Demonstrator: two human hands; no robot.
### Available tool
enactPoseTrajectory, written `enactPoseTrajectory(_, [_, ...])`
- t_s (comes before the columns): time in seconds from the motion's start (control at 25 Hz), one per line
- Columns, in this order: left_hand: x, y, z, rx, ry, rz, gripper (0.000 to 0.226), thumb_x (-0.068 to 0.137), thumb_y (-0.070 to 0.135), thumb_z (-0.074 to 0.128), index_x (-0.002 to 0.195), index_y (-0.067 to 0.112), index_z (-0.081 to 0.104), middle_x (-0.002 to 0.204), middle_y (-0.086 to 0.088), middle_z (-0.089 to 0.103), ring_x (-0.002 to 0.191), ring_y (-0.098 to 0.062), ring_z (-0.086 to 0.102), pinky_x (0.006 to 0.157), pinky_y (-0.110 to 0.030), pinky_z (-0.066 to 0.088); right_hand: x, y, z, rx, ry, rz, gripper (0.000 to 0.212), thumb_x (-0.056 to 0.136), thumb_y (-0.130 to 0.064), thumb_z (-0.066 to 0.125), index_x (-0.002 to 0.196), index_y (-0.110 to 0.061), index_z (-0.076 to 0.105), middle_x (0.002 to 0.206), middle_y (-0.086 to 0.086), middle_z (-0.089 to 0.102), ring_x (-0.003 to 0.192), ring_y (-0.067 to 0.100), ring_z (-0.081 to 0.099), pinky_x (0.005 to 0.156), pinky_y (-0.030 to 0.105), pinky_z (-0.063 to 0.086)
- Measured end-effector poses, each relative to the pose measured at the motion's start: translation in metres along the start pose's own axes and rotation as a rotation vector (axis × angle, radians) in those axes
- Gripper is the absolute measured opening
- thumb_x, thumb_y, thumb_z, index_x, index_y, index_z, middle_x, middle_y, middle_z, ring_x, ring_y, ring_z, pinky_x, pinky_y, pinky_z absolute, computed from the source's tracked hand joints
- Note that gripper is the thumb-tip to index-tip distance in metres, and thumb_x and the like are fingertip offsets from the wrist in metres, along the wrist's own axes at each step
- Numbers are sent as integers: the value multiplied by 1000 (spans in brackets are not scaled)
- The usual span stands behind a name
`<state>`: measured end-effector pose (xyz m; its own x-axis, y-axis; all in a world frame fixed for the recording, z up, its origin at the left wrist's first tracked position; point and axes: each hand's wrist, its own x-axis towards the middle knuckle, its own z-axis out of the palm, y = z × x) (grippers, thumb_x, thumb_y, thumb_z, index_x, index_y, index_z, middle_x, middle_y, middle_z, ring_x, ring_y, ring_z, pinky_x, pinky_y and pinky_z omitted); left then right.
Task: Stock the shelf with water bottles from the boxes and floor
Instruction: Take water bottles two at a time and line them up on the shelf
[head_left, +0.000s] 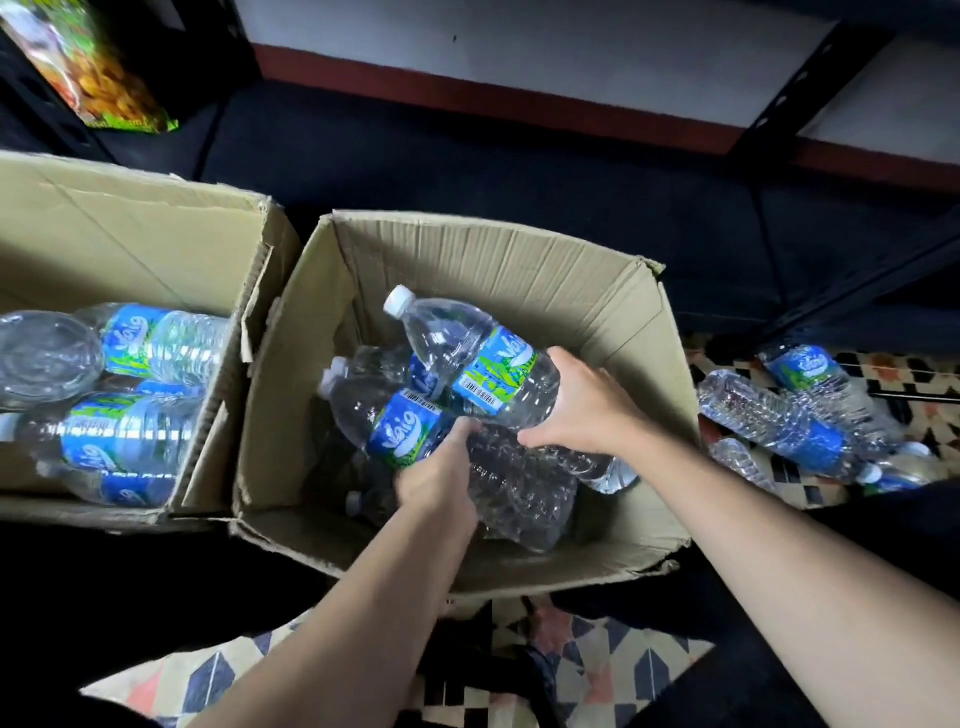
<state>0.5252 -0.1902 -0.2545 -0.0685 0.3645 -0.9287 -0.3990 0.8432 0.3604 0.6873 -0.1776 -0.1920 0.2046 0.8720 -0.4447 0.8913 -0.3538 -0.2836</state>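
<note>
Two open cardboard boxes stand on the floor. In the middle box lie several clear water bottles with blue-green labels. My right hand grips the upper bottle, whose white cap points up and left. My left hand grips a lower bottle around its body, just behind the label. The left box holds several more bottles lying on their sides. More bottles lie loose on the patterned floor at the right. The dark shelf runs behind the boxes.
A black metal shelf upright slants at the upper right. A colourful snack bag sits at the upper left. Patterned floor tiles show near my arms.
</note>
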Motion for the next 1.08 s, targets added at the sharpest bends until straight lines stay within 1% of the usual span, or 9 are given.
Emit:
enactPoseTrajectory(0.04, [-11,6,-3,34,-36,13,67,40,37,91,97,12,66,90,-7,76,73,-21,73,60,-34,60,-6,-1,-8,53,30,28,94,54,-47,86,133,-23,41,131,-2,60,121,24,56,97,38,47])
enactPoseTrajectory(0.12, [-40,22,-4,107,-165,-34,68,55,42,83,112,9,64,103,-12,73,86,-28,72,69,-38,60,-18,-4,-25,173,102,66,89,54,-46,88,128,-21,45,124,-3,61,116,22,57,94,36,49])
enactPoseTrajectory(0.16, [-52,27,-3,142,-244,-52,59,67,44,77,112,8,63,99,-12,72,83,-28,72,69,-37,59,-24,-5,-34,233,146,70,81,52,-47,87,120,-23,48,116,-5,62,110,20,59,89,36,50])
enactPoseTrajectory(0.24, [-77,35,1,178,-334,-123,32,84,38,65,90,7,63,67,-9,70,53,-22,68,54,-27,55,-38,-6,-52,356,232,73,76,52,-45,88,114,-27,49,109,-11,61,101,14,60,85,32,50])
enactPoseTrajectory(0.32, [-109,40,10,215,-405,-144,29,86,38,62,78,10,61,52,-6,65,39,-19,63,47,-25,53,-53,-4,-70,419,311,73,73,54,-40,89,114,-30,51,106,-15,61,98,10,59,81,27,46])
enactPoseTrajectory(0.52, [-159,39,39,211,-547,-120,22,78,31,70,80,10,66,68,-10,70,53,-23,66,56,-31,56,-82,9,-115,419,430,59,81,44,-47,87,117,-33,53,103,-18,66,97,6,64,86,29,52])
enactPoseTrajectory(0.6, [-164,33,51,258,-365,172,41,61,33,84,93,12,69,78,-6,75,61,-22,70,62,-39,61,-96,15,-132,393,467,39,83,45,-46,87,119,-34,53,103,-20,67,97,3,63,85,26,51])
enactPoseTrajectory(0.72, [-175,39,62,570,-84,739,72,37,58,84,99,29,61,82,10,71,79,-17,69,76,-34,57,-115,20,-151,447,538,12,80,46,-43,89,117,-34,54,102,-20,68,96,0,64,87,27,52])
enactPoseTrajectory(1.08, [-240,102,115,362,-125,1189,70,50,54,87,105,27,52,94,15,66,92,-11,64,83,-31,51,-122,11,-211,720,877,-57,72,49,-34,94,110,-33,57,92,-23,70,84,-13,64,78,17,50])
